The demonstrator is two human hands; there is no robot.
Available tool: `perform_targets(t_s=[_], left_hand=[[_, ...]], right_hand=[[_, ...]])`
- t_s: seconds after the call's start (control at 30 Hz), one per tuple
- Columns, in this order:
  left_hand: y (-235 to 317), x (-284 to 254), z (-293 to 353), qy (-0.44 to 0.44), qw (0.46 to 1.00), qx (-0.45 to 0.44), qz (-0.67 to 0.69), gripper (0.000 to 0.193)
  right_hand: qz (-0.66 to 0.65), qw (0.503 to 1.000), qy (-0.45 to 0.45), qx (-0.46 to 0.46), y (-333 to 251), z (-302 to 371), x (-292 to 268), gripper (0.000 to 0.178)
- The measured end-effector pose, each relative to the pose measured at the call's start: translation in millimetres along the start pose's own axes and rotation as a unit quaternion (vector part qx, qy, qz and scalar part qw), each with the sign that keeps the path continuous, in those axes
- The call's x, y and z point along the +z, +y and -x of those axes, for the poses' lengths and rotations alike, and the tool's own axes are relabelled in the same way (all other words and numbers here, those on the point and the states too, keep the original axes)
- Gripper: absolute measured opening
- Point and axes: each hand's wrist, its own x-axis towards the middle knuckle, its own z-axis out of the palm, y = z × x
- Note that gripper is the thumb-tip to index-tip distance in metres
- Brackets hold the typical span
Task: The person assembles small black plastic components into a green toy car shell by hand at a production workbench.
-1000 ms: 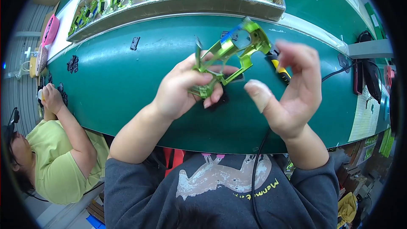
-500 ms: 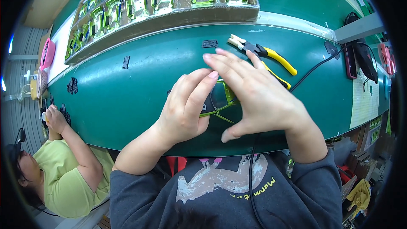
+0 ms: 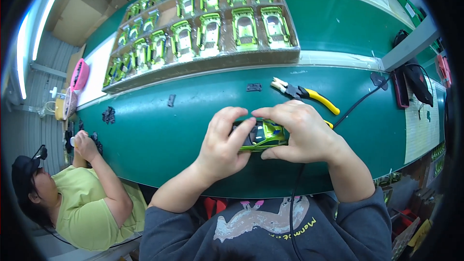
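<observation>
The left hand (image 3: pixel 217 145) and right hand (image 3: pixel 307 133) grasp a green car body (image 3: pixel 273 135) between their fingers, over the bench (image 3: pixel 150 150) — beyond, a divided cardboard box (image 3: pixel 217 66) holds rows of similar shells (image 3: pixel 245 29).

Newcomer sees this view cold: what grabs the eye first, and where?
The bright green car body between the left hand and right hand, near the centre. Beyond them, a cardboard tray holding rows of similar bodies fills the upper middle. Yellow-handled pliers lie on the green table, just beyond the right hand.
</observation>
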Motion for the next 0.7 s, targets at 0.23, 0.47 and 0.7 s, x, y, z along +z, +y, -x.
perform_targets(t_s=[0.23,0.47,0.7], left_hand=[[-41,-39,-30,-0.002,0.97,-0.239,0.048,0.017],[-269,-112,-149,0.165,0.845,-0.508,-0.005,0.046],[-424,-114,-159,0.104,0.823,-0.468,-0.304,0.034]], right_hand=[[-0.055,0.986,0.155,0.018,7,-2,-15,0.09],[-0.065,0.981,0.158,0.088,9,-3,-3,0.073],[-0.058,0.983,0.142,0.104,13,-4,-2,0.062]])
